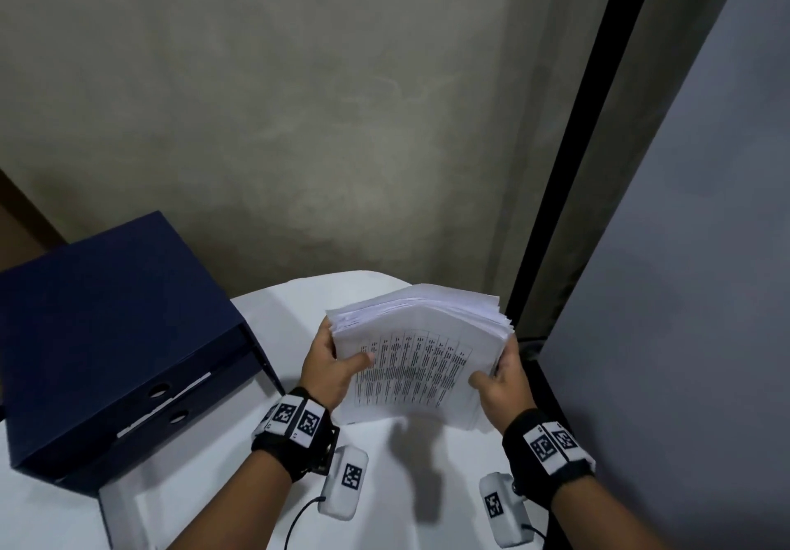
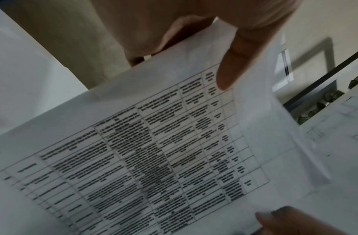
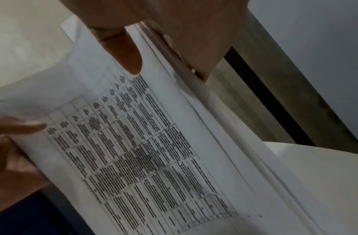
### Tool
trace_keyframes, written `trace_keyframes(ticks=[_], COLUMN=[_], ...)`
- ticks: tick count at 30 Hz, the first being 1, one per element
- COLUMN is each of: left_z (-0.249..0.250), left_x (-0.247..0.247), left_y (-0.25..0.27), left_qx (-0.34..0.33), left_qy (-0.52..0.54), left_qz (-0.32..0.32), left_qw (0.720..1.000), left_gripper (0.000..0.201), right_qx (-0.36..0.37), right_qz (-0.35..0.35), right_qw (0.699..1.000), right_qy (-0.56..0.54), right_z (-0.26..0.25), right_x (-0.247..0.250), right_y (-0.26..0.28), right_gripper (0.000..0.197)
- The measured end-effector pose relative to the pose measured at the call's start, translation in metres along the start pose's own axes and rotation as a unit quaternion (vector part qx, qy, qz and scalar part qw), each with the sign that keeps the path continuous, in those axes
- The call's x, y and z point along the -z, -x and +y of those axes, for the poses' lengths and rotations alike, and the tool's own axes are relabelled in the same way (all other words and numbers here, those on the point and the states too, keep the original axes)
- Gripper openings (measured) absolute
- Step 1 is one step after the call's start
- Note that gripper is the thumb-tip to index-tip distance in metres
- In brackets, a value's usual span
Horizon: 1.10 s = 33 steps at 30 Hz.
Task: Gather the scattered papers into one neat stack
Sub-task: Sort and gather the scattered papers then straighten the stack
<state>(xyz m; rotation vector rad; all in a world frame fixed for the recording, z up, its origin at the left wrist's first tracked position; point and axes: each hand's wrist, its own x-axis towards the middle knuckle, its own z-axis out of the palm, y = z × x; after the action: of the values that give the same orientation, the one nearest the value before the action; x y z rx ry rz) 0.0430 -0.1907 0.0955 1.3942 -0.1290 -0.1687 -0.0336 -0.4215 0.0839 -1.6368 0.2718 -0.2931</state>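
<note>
A thick stack of white papers (image 1: 421,350) is held tilted above the white table (image 1: 265,323), its top sheet printed with a table of text. My left hand (image 1: 337,363) grips the stack's left edge, thumb on the top sheet. My right hand (image 1: 498,372) grips the right edge, thumb on top and fingers behind. The left wrist view shows the printed sheet (image 2: 153,151) with my thumb (image 2: 232,66) lying on it. The right wrist view shows the same papers (image 3: 153,143) and their layered edges under my thumb (image 3: 125,52). The upper edges of the sheets are fanned unevenly.
A dark blue box file (image 1: 115,335) stands on the table at the left. A grey-green wall rises behind the table, and a black post (image 1: 568,207) and a pale grey panel (image 1: 684,293) stand at the right.
</note>
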Motion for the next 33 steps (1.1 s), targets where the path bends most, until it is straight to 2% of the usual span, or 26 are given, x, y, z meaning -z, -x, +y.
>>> trace_keyframes(ticks=[3,5,8,10,12,15,18,20,22,24,30,33], left_z=[0.013,0.02,0.028,0.031,0.033,0.032,0.031,0.033,0.033,0.033,0.031,0.03], left_x=[-0.003,-0.004,-0.008,-0.01,-0.013,-0.014,-0.014,-0.015,-0.015,-0.016,-0.013,-0.014], left_y=[0.001,-0.003,-0.01,-0.012,-0.013,-0.013,-0.014,-0.014,-0.015,-0.014,-0.007,-0.003], left_qx=[-0.048,-0.062,-0.068,-0.07,-0.069,-0.068,-0.072,-0.076,-0.078,-0.084,-0.113,-0.134], left_qy=[0.035,0.045,0.008,-0.03,-0.062,-0.08,-0.069,-0.06,-0.055,-0.061,-0.06,-0.118], left_qz=[-0.009,0.024,0.08,0.114,0.132,0.137,0.142,0.141,0.135,0.132,0.106,0.112], left_qw=[0.998,0.997,0.994,0.991,0.987,0.985,0.985,0.985,0.986,0.986,0.986,0.977], left_gripper=[0.062,0.051,0.043,0.048,0.054,0.05,0.036,0.026,0.025,0.026,0.03,0.016], right_qx=[0.051,0.083,0.11,0.117,0.112,0.11,0.111,0.106,0.113,0.124,0.14,0.148], right_qz=[0.028,0.067,0.136,0.162,0.174,0.194,0.202,0.197,0.184,0.171,0.164,0.152], right_qw=[0.998,0.994,0.983,0.978,0.976,0.974,0.972,0.973,0.975,0.977,0.976,0.977], right_qy=[-0.037,-0.039,-0.057,-0.067,-0.061,-0.047,-0.045,-0.06,-0.06,-0.036,-0.016,0.007], right_z=[-0.009,-0.022,-0.05,-0.06,-0.061,-0.058,-0.053,-0.049,-0.047,-0.049,-0.046,-0.043], right_x=[-0.002,-0.005,-0.012,-0.015,-0.016,-0.017,-0.016,-0.012,-0.011,-0.011,-0.009,-0.009], right_y=[0.0,-0.006,-0.018,-0.025,-0.029,-0.031,-0.032,-0.03,-0.028,-0.026,-0.023,-0.019], right_gripper=[0.064,0.06,0.038,0.025,0.025,0.025,0.016,0.017,0.015,0.004,0.006,0.008])
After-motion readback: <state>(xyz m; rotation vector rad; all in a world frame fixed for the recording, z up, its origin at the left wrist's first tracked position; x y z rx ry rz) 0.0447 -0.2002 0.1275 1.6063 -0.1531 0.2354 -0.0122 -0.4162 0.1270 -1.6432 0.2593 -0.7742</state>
